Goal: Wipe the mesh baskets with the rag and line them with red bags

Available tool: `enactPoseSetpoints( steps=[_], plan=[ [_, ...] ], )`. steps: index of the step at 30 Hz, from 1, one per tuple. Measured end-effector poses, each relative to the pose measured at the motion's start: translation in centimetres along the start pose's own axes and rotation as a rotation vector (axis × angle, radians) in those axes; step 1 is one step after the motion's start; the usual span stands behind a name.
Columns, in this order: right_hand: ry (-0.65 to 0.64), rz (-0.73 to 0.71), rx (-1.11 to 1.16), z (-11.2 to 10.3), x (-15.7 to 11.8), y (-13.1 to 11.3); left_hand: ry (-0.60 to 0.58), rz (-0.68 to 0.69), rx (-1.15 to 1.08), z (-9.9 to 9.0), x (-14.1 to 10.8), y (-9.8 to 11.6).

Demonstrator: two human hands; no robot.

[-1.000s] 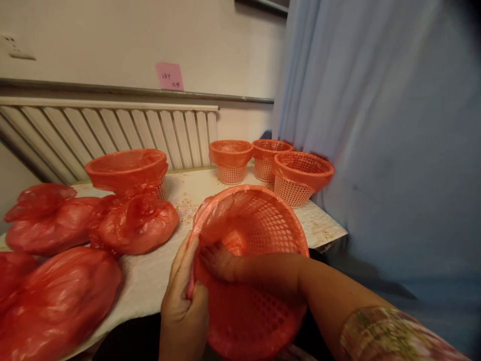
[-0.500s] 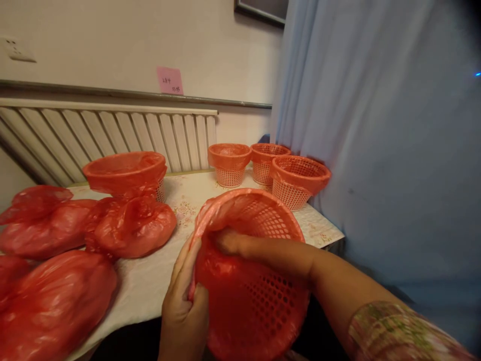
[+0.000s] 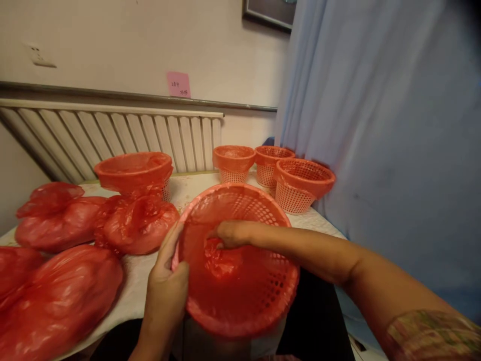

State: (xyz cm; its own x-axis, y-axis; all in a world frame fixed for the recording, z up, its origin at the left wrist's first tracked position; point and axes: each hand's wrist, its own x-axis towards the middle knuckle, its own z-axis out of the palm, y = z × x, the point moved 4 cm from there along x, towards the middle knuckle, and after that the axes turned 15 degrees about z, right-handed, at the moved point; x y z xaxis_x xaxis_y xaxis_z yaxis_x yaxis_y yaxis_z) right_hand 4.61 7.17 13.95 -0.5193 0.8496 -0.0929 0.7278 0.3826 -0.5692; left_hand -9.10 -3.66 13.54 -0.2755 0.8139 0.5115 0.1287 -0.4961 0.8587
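Note:
An orange-red perforated plastic basket (image 3: 287,301), its opening tilted toward me, stands at the front of the table. A thin red plastic bag (image 3: 221,265) lines it and folds over the rim, bunched up in the middle. My left hand (image 3: 169,281) is closed on the basket's left rim, thumb on the near side and fingers outside. Inside the basket, my right hand (image 3: 231,234) has its fingers closed on the bunched plastic bag; the fingertips are partly hidden.
Several filled red bags (image 3: 71,296) lie on the left of the table (image 3: 139,281). Behind them stands a lined basket (image 3: 133,173). Three more lined baskets (image 3: 235,163) stand at the back right, beside a blue curtain (image 3: 383,150). A radiator (image 3: 150,135) runs along the wall.
The basket has turned to face me more and shifted slightly left. My right hand has come up out of the deeper part, with the bag bunched at its fingers. My left hand stays on the rim.

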Motion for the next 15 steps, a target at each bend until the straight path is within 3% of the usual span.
enactPoseSetpoints(
  steps=[3, 7, 11, 15],
  plan=[
    [0.013, -0.142, -0.204, -2.4, -2.5, -0.9, 0.061, -0.071, -0.115, -0.3, 2.0, -1.4],
    [0.159, -0.201, -0.104, -3.9, -7.2, -1.3, 0.112, -0.136, -0.193, -0.8, 5.3, -3.6],
    [0.263, -0.245, -0.091, -2.0, -9.9, 0.1, 0.189, -0.202, -0.194, -1.3, 8.1, -5.8],
    [0.443, -0.332, -0.351, 0.4, -9.7, 1.9, 0.209, -0.223, -0.278, -1.2, 9.5, -7.3]
  ],
)
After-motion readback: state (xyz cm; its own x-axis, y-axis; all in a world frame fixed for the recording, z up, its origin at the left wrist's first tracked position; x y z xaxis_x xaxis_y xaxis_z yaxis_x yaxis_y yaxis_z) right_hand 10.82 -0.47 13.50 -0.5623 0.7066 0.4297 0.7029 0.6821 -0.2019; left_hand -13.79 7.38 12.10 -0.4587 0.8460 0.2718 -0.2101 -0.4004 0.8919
